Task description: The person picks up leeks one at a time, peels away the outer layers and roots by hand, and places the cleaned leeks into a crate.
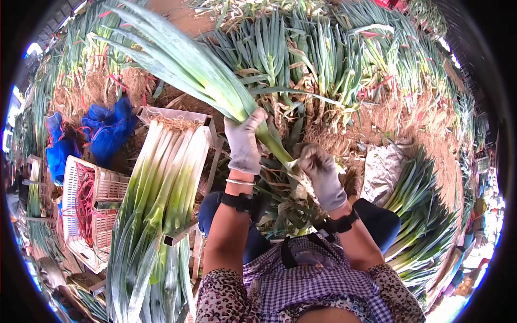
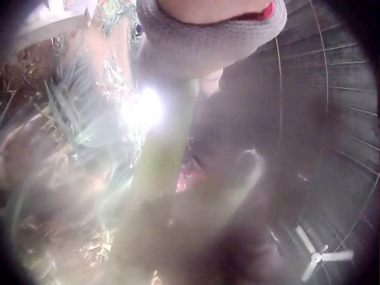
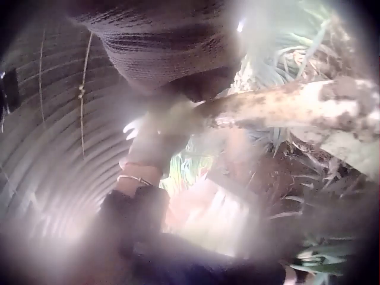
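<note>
In the head view the gloved left hand (image 1: 245, 140) grips a leek (image 1: 215, 89) around its stem. The broad green leaves fan up and to the left, and the stem slants down to the right. At its lower end, the right hand (image 1: 322, 175), also gloved, has curled fingers pinching the pale, torn outer layer (image 1: 291, 163). Its fingertips are partly hidden. A brown-spotted stalk (image 3: 285, 110) runs to the right glove (image 3: 172, 50) in the right wrist view. The left wrist view is hazy, with the left glove (image 2: 208, 47) above a blurred green stem (image 2: 160, 157).
On the left, trimmed leeks (image 1: 175, 177) lie in a metal frame (image 1: 180, 115) beside a plastic crate (image 1: 99, 237) holding red ties. Blue netting (image 1: 107, 129) lies behind. Rooted leeks (image 1: 323, 59) stand along the back, and more leeks (image 1: 420, 215) are heaped at right near a pale sack (image 1: 382, 169).
</note>
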A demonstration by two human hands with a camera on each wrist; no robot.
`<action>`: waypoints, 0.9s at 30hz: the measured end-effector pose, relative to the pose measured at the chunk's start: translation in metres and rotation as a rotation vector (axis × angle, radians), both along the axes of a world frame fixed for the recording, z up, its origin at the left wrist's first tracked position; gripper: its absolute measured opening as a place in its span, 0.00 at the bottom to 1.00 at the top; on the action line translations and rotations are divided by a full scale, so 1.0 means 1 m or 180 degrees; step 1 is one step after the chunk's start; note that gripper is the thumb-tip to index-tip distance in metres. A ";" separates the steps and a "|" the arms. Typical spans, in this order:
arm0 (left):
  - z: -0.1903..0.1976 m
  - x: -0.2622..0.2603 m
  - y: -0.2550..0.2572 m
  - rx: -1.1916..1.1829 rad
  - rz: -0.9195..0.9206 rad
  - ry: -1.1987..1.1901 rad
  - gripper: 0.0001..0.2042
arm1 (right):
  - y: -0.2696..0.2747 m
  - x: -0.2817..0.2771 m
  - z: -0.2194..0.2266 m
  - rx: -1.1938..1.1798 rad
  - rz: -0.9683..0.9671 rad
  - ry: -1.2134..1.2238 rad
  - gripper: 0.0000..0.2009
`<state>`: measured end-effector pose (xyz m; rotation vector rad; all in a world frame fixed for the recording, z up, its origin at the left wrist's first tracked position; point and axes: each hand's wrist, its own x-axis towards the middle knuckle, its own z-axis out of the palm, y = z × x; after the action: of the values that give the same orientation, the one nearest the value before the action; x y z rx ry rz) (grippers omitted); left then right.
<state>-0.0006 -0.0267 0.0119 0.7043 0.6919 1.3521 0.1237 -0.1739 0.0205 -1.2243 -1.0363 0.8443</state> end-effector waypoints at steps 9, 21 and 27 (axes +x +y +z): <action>-0.001 -0.010 0.002 -0.0226 0.0013 -0.0414 0.14 | -0.091 0.053 -0.060 -0.1705 -0.0440 -0.1169 0.13; -0.044 0.042 -0.034 -0.1263 -0.0988 0.0220 0.06 | -0.018 0.021 -0.005 -0.1330 0.0566 -0.2799 0.18; -0.110 0.055 -0.014 -0.2267 -0.1126 0.0136 0.03 | -0.096 0.019 0.021 -0.1443 0.0367 -0.3061 0.16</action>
<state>0.0541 -0.0410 -0.0977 0.2579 0.9596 0.6907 0.1430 -0.2699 0.0412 -2.0637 -1.7426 0.5705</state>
